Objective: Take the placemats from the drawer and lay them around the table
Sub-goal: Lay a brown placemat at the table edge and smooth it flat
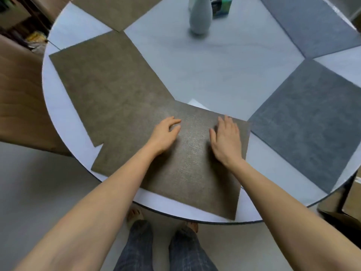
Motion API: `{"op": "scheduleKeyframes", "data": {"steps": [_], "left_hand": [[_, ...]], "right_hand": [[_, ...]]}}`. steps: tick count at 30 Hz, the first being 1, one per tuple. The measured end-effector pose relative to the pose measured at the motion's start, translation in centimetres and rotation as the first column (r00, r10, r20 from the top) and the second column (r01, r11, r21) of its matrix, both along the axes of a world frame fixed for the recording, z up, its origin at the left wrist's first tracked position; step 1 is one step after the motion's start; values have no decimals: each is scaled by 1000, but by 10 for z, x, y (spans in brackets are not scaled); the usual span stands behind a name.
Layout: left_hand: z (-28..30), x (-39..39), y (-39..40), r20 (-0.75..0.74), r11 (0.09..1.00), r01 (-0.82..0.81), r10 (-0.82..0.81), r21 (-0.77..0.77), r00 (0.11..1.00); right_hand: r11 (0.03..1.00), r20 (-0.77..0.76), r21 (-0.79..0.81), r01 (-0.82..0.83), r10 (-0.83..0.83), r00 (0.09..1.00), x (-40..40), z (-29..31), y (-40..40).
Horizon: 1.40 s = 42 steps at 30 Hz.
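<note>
A round white table (214, 71) carries several placemats. The nearest brown placemat (187, 173) lies at the near edge, its left part overlapping a second brown placemat (105, 90). A third brown placemat (117, 10) lies at the far left. Two grey placemats lie on the right: one near (308, 122), one far (312, 24). My left hand (165, 134) and my right hand (226, 140) both rest palm-down on the nearest brown placemat, fingers apart, gripping nothing.
A pale grey vase (200, 16) stands near the table's middle, with a small green-blue box (220, 6) behind it. A wooden chair or cabinet (21, 98) stands at the left. My legs and feet (162, 245) are under the near table edge.
</note>
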<state>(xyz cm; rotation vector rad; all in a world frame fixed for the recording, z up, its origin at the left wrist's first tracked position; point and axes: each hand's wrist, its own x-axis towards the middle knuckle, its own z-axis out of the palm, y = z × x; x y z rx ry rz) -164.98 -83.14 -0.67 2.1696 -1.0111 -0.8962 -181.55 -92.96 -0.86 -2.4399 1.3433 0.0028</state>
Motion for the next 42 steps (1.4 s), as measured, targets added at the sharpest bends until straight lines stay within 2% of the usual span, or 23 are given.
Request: {"op": "scheduleKeyframes", "data": {"steps": [3, 5, 7, 10, 13, 15, 16, 17, 18, 19, 21, 23, 26, 29, 32, 36, 38, 40, 42], "left_hand": [[12, 60, 36, 71, 953, -299, 301, -46, 951], [16, 107, 61, 110, 872, -489, 487, -9, 866], [17, 147, 83, 91, 755, -652, 646, 69, 758], [11, 185, 101, -39, 637, -749, 766, 180, 642], [1, 202, 108, -234, 565, -807, 819, 173, 523], [-6, 216, 111, -379, 484, -852, 840, 200, 389], [-11, 225, 112, -452, 467, -855, 828, 227, 332], [-16, 232, 113, -508, 495, -827, 801, 266, 316], [-19, 236, 114, -548, 556, -779, 763, 289, 342], [-19, 235, 115, -549, 636, -712, 724, 298, 418], [-19, 231, 118, -440, 764, -583, 640, 277, 630], [-16, 230, 123, -326, 823, -506, 567, 258, 757], [-11, 236, 124, -399, 855, -494, 512, 157, 760], [13, 246, 117, -526, 838, -544, 445, -41, 725], [44, 269, 108, -506, 792, -555, 379, -256, 775], [76, 289, 93, -470, 741, -547, 351, -389, 810], [87, 295, 84, -472, 724, -550, 345, -416, 811], [95, 301, 79, -481, 704, -564, 349, -432, 804], [100, 307, 76, -490, 673, -592, 371, -444, 789]], "right_hand": [[964, 94, 38, -264, 260, 961, 57, 22, 44], [953, 88, 75, -295, 288, 954, 101, 27, 72], [961, 27, 132, -245, 243, 970, 143, 25, 96], [960, -100, 257, -113, 143, 985, 194, 19, 121], [928, -200, 371, 37, 41, 979, 225, 14, 135], [927, -249, 365, 86, 8, 968, 235, 8, 142], [931, -265, 351, 97, 0, 964, 237, 6, 145], [934, -275, 340, 112, -15, 961, 239, 5, 146], [934, -282, 334, 129, -32, 959, 239, 5, 147], [932, -289, 332, 144, -45, 956, 240, 5, 146], [928, -311, 334, 165, -57, 949, 241, 7, 145], [923, -332, 337, 184, -66, 941, 244, 8, 143], [918, -359, 345, 197, -65, 931, 249, 10, 140], [899, -361, 382, 213, -67, 930, 248, 13, 139], [897, -357, 390, 207, -60, 932, 247, 16, 139], [864, -278, 429, 263, -151, 949, 252, 26, 128], [930, -128, 288, 228, -198, 972, 261, 39, 119], [988, 69, 53, 143, -146, 987, 277, 57, 109], [994, 192, -59, 87, -74, 979, 298, 76, 95]]}}
